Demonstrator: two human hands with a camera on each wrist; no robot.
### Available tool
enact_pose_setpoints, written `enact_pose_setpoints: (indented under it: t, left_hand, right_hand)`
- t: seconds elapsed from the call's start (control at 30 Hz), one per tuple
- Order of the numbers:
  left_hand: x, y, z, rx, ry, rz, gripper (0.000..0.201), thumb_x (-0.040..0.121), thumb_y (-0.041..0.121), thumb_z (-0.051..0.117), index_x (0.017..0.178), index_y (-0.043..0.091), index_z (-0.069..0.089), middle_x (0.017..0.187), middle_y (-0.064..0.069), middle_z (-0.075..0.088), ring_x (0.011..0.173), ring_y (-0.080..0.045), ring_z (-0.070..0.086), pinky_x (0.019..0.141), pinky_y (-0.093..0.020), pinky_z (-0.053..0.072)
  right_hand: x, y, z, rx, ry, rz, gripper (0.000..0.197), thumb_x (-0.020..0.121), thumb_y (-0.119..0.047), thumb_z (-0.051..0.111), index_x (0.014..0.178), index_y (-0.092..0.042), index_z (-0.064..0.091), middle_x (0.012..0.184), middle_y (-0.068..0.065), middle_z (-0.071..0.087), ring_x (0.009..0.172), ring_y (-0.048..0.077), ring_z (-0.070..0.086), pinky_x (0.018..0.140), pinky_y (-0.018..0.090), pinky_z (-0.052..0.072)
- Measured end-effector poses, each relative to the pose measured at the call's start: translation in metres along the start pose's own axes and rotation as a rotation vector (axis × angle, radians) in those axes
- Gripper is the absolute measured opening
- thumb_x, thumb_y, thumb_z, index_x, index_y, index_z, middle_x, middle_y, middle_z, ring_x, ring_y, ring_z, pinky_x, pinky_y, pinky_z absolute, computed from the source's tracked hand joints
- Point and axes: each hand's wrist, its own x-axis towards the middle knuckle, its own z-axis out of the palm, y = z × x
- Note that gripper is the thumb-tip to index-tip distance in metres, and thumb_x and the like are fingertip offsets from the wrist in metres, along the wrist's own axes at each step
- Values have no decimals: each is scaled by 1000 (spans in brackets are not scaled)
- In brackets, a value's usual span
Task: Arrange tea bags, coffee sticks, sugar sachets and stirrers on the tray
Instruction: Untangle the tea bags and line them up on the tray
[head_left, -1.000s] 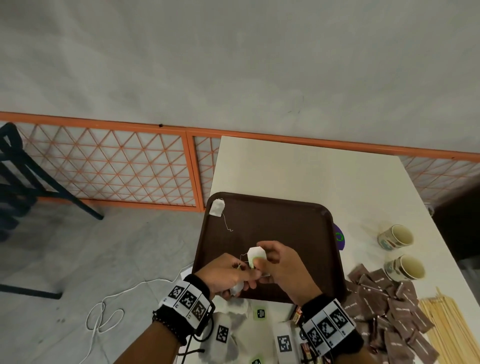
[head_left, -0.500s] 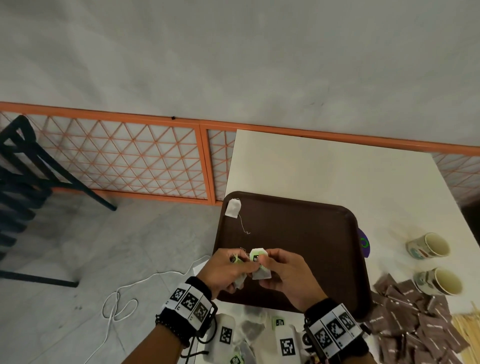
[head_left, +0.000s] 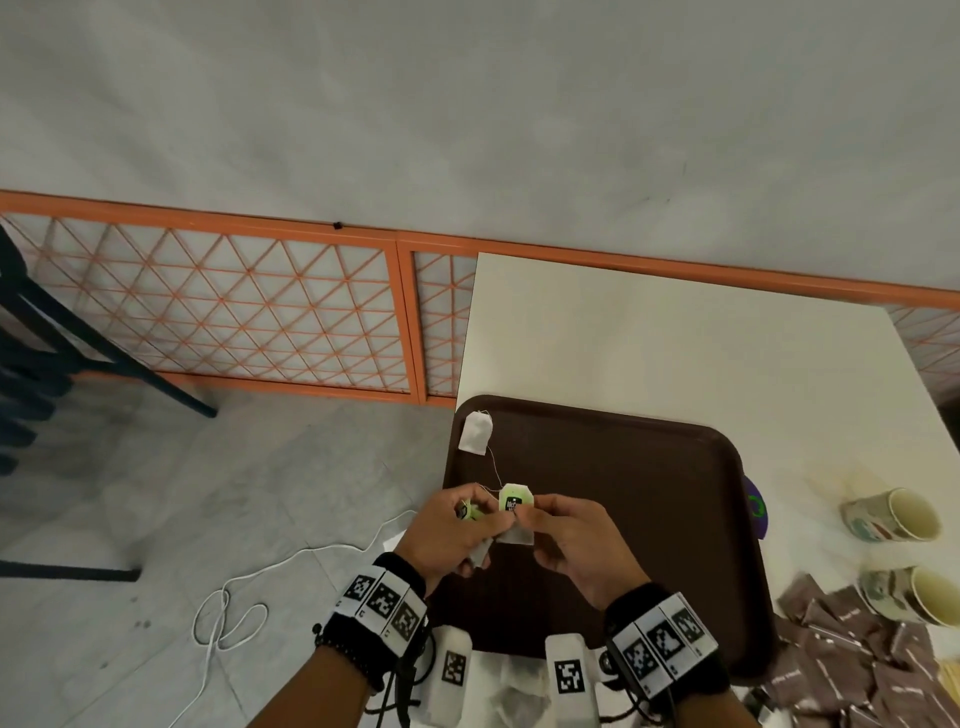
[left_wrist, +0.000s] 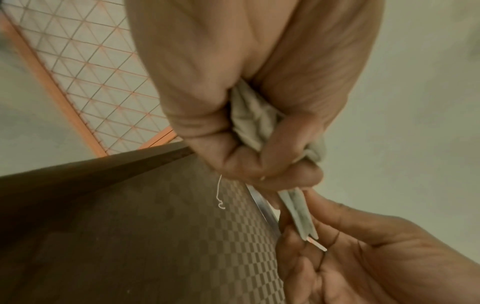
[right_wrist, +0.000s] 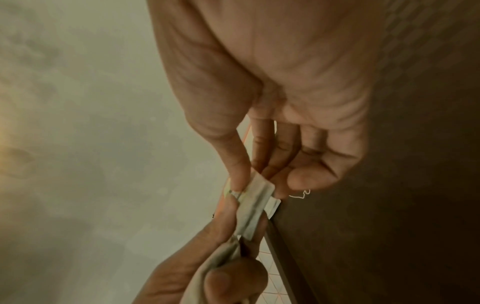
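A dark brown tray (head_left: 649, 467) lies on the white table, and one white tea bag (head_left: 475, 434) with a loose string rests in its far left corner. Both hands hover over the tray's left near part. My left hand (head_left: 457, 525) grips a bunch of tea bags (left_wrist: 254, 121) in its curled fingers, with a green tag showing at its knuckles. My right hand (head_left: 545, 519) pinches one tea bag with a green tag (head_left: 516, 503) between thumb and fingers, right against the left hand's bunch (right_wrist: 255, 202). Brown sachets (head_left: 857, 654) are heaped at the right.
Two paper cups (head_left: 893, 514) lie on their sides on the table's right. Wooden stirrers (head_left: 948, 680) show at the right edge. More tea bags (head_left: 514, 680) lie on the table near me. A purple object (head_left: 753, 506) peeks from under the tray's right rim. Floor with a white cable (head_left: 228, 618) lies left.
The head view has shifted, so the table sits further right in frame. The hands stay together over the tray, and the right hand's pinched tea bag has lifted slightly out of the left hand's bunch.
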Motion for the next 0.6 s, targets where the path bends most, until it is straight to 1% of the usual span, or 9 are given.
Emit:
enact_pose_setpoints:
  t: [0.07,0.13,0.2,0.27,0.33,0.4,0.47,0.53,0.6]
  left_hand:
    - [6,1,-3,4,29,2,19,86,25,73,96,11,64,69,-1,66,48,-11,57,39,-20,39]
    - [10,0,-8,-43,63,-25,21,86,27,73,98,11,66,76,-2,69,51,-11,58,41,-21,40]
    - [9,-3,-14,-110,99,-57,27,85,31,73,99,9,66,82,-4,70,54,-12,59,43,-21,40]
    - [3,-8,-20,-163,118,-79,35,84,37,72,100,6,65,83,-6,69,55,-13,59,44,-22,40]
    - [-5,-13,-24,-192,113,-88,41,83,41,71,100,4,65,82,-6,68,56,-15,59,44,-22,40]
    - [-13,-15,-28,-207,105,-87,46,81,44,69,100,2,65,82,-6,68,57,-16,59,44,-22,39]
    - [-20,-17,-32,-223,102,-75,47,83,43,68,101,0,64,82,-7,67,57,-16,58,44,-23,39]
    - [-25,-17,-35,-239,109,-69,45,86,40,67,102,-2,64,81,-8,67,56,-16,58,44,-22,39]
    - [-28,-18,-38,-261,117,-63,43,87,38,67,103,-2,64,81,-8,67,56,-16,58,44,-23,39]
  right_hand:
    - [8,-3,2,-25,20,19,17,90,-19,69,100,-6,74,87,9,67,76,17,55,64,24,46]
    - [21,-8,1,-50,58,13,17,89,-19,70,99,-6,73,83,8,65,69,14,53,60,24,42]
    - [41,-17,-2,-104,119,-11,14,88,-19,72,97,-7,74,76,10,61,58,11,49,51,21,36]
    - [64,-27,-4,-173,171,-35,11,88,-16,73,93,-6,73,68,9,57,52,9,44,44,19,31]
    - [86,-35,-1,-197,186,-41,7,87,-14,74,88,-8,72,65,7,55,51,9,43,43,19,29]
    - [103,-40,2,-206,189,-28,6,85,-12,75,87,-8,71,66,6,56,51,9,44,43,19,29]
    - [120,-42,5,-275,201,-16,8,84,-10,75,90,-6,70,66,6,58,49,9,47,40,18,31]
    - [134,-42,7,-389,248,-18,9,81,-11,78,87,-8,72,63,5,63,47,10,53,40,18,37]
    - [143,-43,9,-500,314,-35,12,77,-14,81,80,-11,70,61,4,67,45,10,59,46,20,44]
